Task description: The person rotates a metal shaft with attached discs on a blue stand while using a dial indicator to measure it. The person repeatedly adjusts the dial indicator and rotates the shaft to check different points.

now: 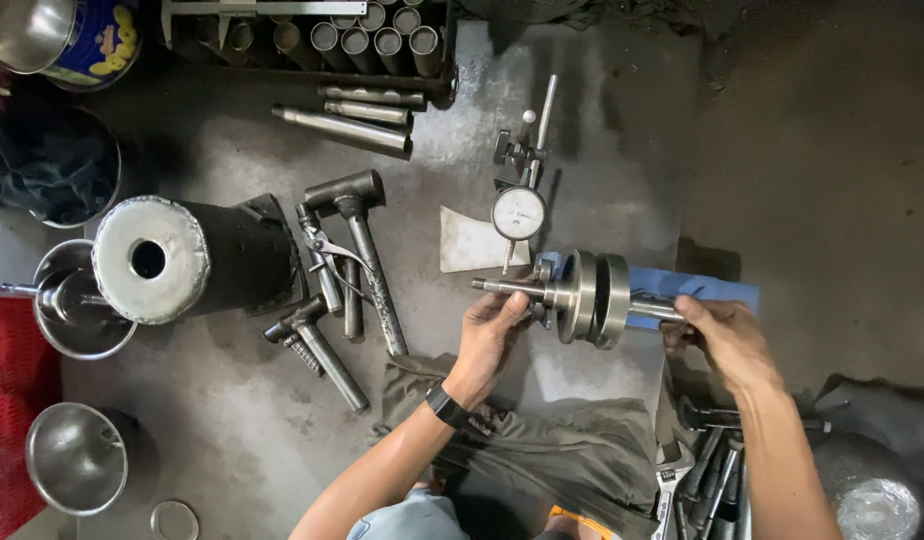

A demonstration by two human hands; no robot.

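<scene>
Steel shaft with stacked discs (pixel 587 297) held level just below the dial indicator (pixel 519 212). Left hand (pixel 487 335) closed around the thin stub end; right hand (pixel 724 335) closed on the opposite shaft end. Judged heavy, rigid, possibly oily and slick; best held by the shaft ends. Blue sheet (pixel 707 288) lies under it; yellow-printed blue tin (pixel 94 42) sits far upper left of the indicator.

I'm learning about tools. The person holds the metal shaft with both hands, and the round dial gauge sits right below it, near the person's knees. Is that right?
Not quite. The head view shows both hands, left and right, holding the shaft, but the dial gauge sits above it, farther from the person, not near the knees.
</scene>
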